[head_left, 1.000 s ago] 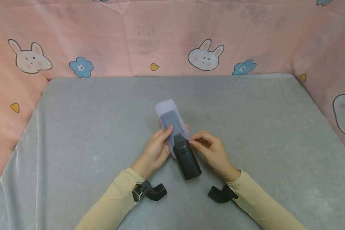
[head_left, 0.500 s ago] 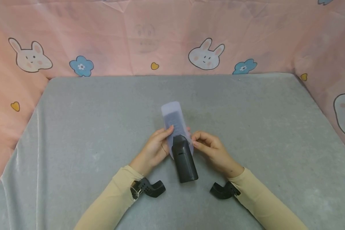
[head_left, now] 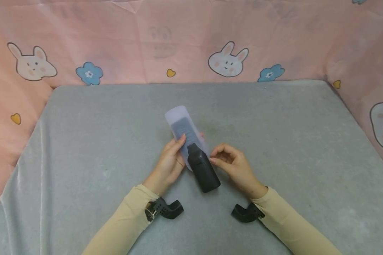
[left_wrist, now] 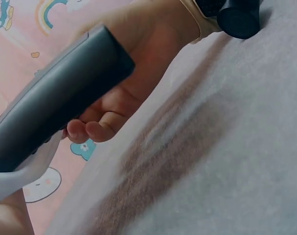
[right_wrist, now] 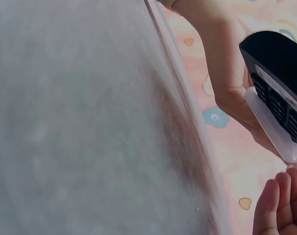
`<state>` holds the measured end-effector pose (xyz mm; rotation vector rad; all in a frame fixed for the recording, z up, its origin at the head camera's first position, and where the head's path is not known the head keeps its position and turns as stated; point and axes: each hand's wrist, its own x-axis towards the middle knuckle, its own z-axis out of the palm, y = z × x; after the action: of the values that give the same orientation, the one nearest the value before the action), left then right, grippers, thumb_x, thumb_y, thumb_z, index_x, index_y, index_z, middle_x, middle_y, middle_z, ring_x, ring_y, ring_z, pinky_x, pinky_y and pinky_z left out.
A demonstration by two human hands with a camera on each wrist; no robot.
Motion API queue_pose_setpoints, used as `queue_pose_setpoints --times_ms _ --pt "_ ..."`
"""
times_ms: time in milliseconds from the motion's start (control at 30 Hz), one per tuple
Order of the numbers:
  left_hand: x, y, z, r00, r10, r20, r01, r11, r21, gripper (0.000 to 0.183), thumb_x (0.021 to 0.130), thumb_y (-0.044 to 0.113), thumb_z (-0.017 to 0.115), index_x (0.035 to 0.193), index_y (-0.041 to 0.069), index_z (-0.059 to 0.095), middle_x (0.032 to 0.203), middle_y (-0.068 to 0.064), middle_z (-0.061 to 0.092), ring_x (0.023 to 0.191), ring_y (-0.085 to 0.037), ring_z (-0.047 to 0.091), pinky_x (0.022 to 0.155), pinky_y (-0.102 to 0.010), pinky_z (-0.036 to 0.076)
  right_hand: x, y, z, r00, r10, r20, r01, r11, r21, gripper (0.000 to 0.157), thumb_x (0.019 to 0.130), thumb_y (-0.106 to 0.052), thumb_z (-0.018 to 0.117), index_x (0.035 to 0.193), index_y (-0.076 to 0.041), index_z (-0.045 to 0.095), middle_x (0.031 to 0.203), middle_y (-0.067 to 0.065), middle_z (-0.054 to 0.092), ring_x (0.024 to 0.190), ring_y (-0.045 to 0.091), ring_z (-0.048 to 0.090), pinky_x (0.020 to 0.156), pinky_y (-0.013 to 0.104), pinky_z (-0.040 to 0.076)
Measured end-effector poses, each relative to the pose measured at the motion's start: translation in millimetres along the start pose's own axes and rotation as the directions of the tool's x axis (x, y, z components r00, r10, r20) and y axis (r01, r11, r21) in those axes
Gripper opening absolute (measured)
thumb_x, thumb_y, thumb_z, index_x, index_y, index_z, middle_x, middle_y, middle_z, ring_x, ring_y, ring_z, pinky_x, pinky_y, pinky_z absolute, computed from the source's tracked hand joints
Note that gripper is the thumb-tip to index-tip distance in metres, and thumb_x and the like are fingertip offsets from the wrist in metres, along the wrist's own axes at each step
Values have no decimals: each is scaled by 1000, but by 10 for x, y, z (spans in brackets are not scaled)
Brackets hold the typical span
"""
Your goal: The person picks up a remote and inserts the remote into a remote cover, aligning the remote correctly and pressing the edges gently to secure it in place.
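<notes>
A translucent, pale lilac sleeve-like cover [head_left: 176, 114] is held in my left hand [head_left: 167, 164], thumb on top and fingers underneath. From the cover's near end sticks out a black remote control [head_left: 205, 173], its plain back upward in the head view. Its underside, with rows of dark raised keys, shows in the right wrist view. The dark far part of the remote shows through the cover. My right hand [head_left: 234, 166] pinches the cover's right edge beside the remote with thumb and forefinger. In the left wrist view, the cover's white lip [left_wrist: 43, 164] reaches those fingertips.
A grey cloth [head_left: 293, 141] covers the table under both hands. Pink curtain [head_left: 121, 42] with rabbits and flowers hangs behind and at both sides. Black wrist-camera mounts [head_left: 169, 209] sit on both sleeved wrists, close over the cloth.
The cover and remote swung more upright, then tilted back left, and now sit slightly farther up and left. My left hand shifted left with them; the right hand stays at the edge.
</notes>
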<state>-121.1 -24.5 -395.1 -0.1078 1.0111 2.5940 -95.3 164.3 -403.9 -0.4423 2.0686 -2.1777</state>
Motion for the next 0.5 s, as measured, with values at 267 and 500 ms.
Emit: queue_pose_setpoints --times_ms 267,500 --pt "-18 -29 -7 997 -47 68 47 999 0 43 105 14 28 144 -3 26 141 -28 39 109 -18 60 101 -32 41 -5 22 22 998 25 -50 -26 999 -19 18 85 5 65 94 16 54 86 3 63 81 10 61 73 21 53" --pt "-15 -19 -10 994 -77 83 78 997 -8 44 105 15 26 145 -2 23 143 -28 35 108 -17 60 102 -33 40 -4 10 32 998 0 -67 -5 997 -77 11 87 6 62 91 15 59 83 1 65 78 7 61 70 20 52"
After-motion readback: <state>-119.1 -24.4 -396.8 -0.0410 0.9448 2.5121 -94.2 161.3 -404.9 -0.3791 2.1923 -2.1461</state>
